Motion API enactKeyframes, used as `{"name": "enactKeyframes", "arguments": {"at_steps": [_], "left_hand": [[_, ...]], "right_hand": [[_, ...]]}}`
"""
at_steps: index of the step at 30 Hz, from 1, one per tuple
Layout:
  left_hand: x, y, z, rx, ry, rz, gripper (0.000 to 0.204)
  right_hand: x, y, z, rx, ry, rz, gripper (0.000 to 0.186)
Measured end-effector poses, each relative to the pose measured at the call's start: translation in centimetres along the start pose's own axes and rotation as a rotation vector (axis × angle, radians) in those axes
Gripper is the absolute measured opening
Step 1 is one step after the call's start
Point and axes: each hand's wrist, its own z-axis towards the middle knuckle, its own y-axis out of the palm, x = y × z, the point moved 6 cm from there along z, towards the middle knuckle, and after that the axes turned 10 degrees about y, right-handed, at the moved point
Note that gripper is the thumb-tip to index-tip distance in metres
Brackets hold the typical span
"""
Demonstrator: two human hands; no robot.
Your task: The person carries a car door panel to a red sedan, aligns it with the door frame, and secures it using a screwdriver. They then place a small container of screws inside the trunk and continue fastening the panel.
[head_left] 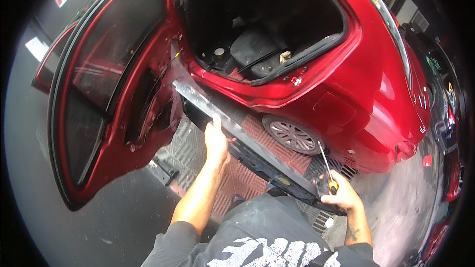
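A long trim panel (262,154), with a grey upper face and a black ribbed underside, slants across in front of me. My left hand (216,144) grips it left of its middle, thumb on top and the other fingers partly hidden. At its near right end, my right hand (342,195) is closed around a screwdriver (333,186) with a yellow and black handle, its thin shaft pointing up and away. That hand also appears to support the panel's end. Beyond the panel stands a red car (316,96), its door (121,133) swung open on the left.
The open door's inner side is stripped of its trim. Behind the panel sits the car's wheel (291,134). A dark part (162,170) lies on the floor below the door. Red and grey floor tiles (237,180) are underfoot. Another dark vehicle (443,104) stands at the far right.
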Motion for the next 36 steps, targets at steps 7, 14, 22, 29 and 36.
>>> {"name": "enactKeyframes", "arguments": {"at_steps": [7,14,22,29,36], "left_hand": [[10.0,18.4,4.5,-0.426,0.204,-0.069,0.033],[16.0,31.7,14.0,-0.542,0.266,-0.003,0.034],[11.4,40.0,27.1,-0.67,0.143,0.119,0.042],[9.2,47.1,30.2,-0.894,0.001,0.124,0.042],[0.2,50.4,29.2,-1.23,-0.136,0.059,0.047]], "right_hand": [[-3.2,-2.3,-6.3,0.001,-0.101,0.132,0.076],[-5.0,-3.2,-1.7,-0.077,-0.252,0.355,0.082],[-12.0,-2.3,6.1,0.04,-0.285,0.294,0.079],[-14.6,-0.8,11.2,0.374,-0.265,0.648,0.087],[-21.3,-0.3,14.0,0.739,-0.001,0.23,0.088]]}}
